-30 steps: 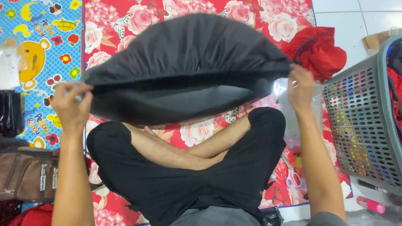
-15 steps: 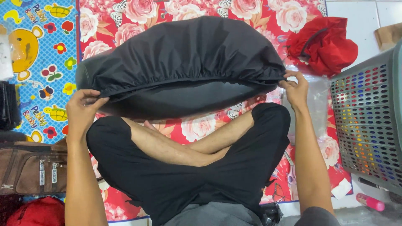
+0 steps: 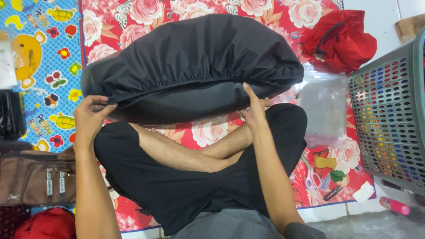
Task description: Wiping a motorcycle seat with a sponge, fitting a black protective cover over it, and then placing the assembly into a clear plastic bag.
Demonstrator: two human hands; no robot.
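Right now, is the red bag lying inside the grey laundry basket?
No, the red bag lies on the floral mat, apart from the grey laundry basket.

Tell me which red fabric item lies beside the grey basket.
The crumpled red bag with a black strap, top right on the floral mat, just left of the grey basket. The other red bundle sits bottom left, by the brown bag.

Black cover (image 3: 195,57); red rose-patterned mat (image 3: 146,13); grey basket (image 3: 389,115)
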